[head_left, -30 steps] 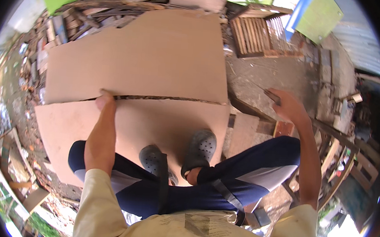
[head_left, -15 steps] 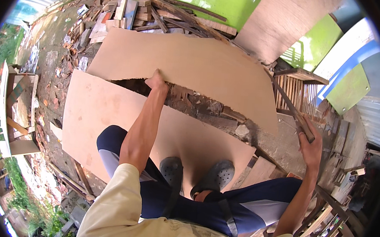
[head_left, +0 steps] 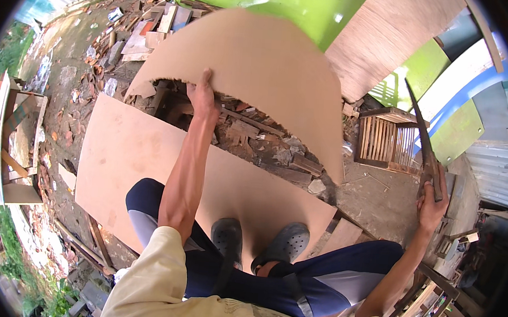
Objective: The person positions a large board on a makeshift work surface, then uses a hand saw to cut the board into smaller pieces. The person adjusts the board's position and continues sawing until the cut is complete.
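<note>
Lifting the cut-off board (head_left: 260,70) by its ragged near edge, the left hand (head_left: 202,96) has its fingers clamped on that edge, and the sheet arches up over the rubble and wood scraps beyond the lower board (head_left: 148,157), on which the person's shoes stand. The right hand (head_left: 430,203), well to the right of that lower board, has its fingers closed round the handle of a saw (head_left: 423,141). The cut looks finished; carrying the piece off remains. Half a second earlier the upper sheet lay flatter and nearer the lower board.
</note>
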Demonstrator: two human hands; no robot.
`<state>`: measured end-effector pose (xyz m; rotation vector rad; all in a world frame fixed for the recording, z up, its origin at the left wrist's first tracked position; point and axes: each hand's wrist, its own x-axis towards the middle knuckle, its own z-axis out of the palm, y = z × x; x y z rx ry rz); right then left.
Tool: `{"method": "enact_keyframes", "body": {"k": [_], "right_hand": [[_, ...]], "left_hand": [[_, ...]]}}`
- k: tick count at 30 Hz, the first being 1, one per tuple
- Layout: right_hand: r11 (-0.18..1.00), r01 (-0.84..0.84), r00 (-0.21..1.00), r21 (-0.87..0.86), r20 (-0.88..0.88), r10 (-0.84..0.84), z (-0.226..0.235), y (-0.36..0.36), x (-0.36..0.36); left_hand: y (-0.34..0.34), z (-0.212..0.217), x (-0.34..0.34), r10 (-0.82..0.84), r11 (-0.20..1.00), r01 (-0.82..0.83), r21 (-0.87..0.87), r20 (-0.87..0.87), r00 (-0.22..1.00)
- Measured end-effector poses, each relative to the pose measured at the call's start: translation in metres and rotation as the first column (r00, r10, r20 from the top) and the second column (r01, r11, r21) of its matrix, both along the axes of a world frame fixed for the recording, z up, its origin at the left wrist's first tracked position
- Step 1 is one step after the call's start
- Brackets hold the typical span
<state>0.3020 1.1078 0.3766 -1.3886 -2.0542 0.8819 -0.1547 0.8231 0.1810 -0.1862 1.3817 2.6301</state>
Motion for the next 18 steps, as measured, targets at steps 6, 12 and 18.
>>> {"method": "enact_keyframes", "body": {"k": [6,12,18], "right_hand": [[0.997,-0.016,0.998,0.075,-0.064,0.020,0.006,-0.009,-0.008],[0.998,-0.005,0.993,0.063,-0.114,0.013,0.009,-0.017,0.001],[0.984,0.002,0.996,0.181,-0.092,0.015,0.009,-0.009,0.014]], "left_hand": [[0.008,0.116,-0.003,0.012,0.995,0.010,0.098,-0.216,0.976],[0.025,0.135,0.008,0.024,0.963,0.048,0.266,-0.261,0.965],[0.073,0.063,0.000,0.024,0.962,0.009,0.275,-0.118,0.993]]}}
